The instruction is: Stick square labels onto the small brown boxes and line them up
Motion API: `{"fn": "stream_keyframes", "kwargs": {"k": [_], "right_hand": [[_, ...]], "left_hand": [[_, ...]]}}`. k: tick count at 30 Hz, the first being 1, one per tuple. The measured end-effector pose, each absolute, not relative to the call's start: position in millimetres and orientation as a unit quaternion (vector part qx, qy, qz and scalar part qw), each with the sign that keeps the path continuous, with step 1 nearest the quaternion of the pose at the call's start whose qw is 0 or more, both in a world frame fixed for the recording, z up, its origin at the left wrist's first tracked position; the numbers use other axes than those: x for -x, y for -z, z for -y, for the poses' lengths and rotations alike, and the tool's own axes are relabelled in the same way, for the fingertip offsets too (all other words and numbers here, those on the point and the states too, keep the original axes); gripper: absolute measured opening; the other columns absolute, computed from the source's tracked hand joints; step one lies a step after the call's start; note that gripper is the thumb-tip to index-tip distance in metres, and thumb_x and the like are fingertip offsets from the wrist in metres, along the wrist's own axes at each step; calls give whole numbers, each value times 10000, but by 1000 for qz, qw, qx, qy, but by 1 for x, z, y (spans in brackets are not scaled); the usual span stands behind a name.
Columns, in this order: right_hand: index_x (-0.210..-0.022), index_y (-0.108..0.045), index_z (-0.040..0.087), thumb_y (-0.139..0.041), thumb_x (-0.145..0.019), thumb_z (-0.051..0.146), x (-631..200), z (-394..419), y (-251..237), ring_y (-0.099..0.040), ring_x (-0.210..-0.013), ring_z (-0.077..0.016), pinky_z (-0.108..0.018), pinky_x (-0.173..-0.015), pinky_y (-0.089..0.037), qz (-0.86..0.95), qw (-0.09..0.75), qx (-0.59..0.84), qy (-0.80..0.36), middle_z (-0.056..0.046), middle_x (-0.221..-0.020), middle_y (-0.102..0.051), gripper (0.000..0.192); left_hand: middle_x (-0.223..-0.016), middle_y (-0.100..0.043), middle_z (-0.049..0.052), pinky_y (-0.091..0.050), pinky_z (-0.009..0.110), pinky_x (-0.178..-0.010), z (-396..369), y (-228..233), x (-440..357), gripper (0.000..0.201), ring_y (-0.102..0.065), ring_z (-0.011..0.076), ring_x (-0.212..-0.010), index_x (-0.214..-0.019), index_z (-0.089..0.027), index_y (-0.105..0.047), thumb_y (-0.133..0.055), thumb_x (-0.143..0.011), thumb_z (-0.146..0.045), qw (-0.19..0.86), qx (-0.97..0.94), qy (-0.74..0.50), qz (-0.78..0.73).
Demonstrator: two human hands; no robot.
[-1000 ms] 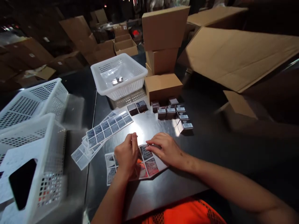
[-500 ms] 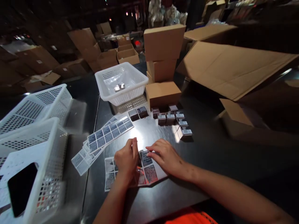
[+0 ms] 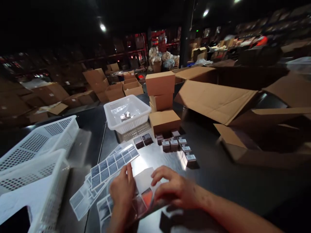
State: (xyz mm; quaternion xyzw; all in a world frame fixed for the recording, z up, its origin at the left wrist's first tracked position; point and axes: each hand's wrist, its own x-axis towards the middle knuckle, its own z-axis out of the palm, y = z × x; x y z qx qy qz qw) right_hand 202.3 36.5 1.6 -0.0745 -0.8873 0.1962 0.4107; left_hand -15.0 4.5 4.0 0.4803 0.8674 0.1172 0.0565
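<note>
Both hands are on one sticker sheet (image 3: pixel 142 197) that's lying at the near edge of the dark metal table (image 3: pixel 218 181), right in front of the person. Left hand (image 3: pixel 122 191) is laid over the sheet's left part with fingers curled down on it, and right hand (image 3: pixel 176 191) has its fingertips pressed on the right part, so both are bearing down on it; can't tell if either one is actually pinching a label, it's pretty blurry there. Just to the left there's a fanned pile of more label sheets (image 3: pixel 107 171), overlapping each other. A bit further back sits a cluster of small dark boxes (image 3: pixel 176 145) with barcode labels, and behind those a white plastic basket (image 3: pixel 127 113) with a few shiny bits inside, next to a stack of brown cartons (image 3: pixel 161 100). Two more white baskets (image 3: pixel 39 152) sit off on the left side, and a big flattened cardboard piece (image 3: pixel 216 100) is on the right.
</note>
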Motion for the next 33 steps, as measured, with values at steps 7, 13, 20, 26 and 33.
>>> {"fn": "stream_keyframes", "kwargs": {"k": [7, 13, 20, 26, 33], "right_hand": [[-1526, -398, 121, -553, -919, 52, -200, -109, -1, -513, -1340, -384, -597, -1103, -410, 850, 250, 453, 96, -255, -1378, -587, 630], [-1427, -507, 112, -446, -845, -76, -190, -140, 6, -654, -1125, -377, -650, -984, -449, 877, 237, 402, 116, -179, -971, -741, 615], [-1237, -504, 173, -566, -896, 93, -198, -88, 9, -670, -949, -197, -454, -1019, -457, 909, 316, 260, 75, -64, -996, -718, 356], [-1103, -535, 228, -535, -963, 80, -192, -41, 7, -661, -951, -189, -445, -949, -491, 879, 460, 117, 54, -50, -1029, -700, 204], [-1141, -576, 284, -756, -903, 300, -236, -45, -17, -523, -1312, -260, -471, -1054, -491, 823, 455, 191, -282, -101, -1418, -512, 298]], "left_hand": [[-666, -717, 51, -298, 254, -596, -1, 19, 7, 381, -693, 209, -675, -951, -230, -744, -395, -1041, -356, 89, -625, -168, -757], [-525, -617, 16, -276, 269, -575, 1, 23, -6, 410, -637, 199, -568, -961, -217, -734, -395, -1015, -442, 148, -654, -222, -707], [-934, -747, 48, -342, 249, -496, 4, 4, -6, 671, -441, 83, -420, -1313, -185, -606, -725, -760, -546, 333, -533, -371, -684], [-923, -722, 46, -509, 260, -692, 8, 5, -13, 691, -648, 171, -751, -1263, -161, -596, -812, -642, -372, 454, -532, -426, -574], [-928, -716, -13, -262, 166, -402, 8, 4, -19, 518, -364, 19, -429, -1129, -220, -679, -748, -616, -210, 396, -501, -451, -623]]}}
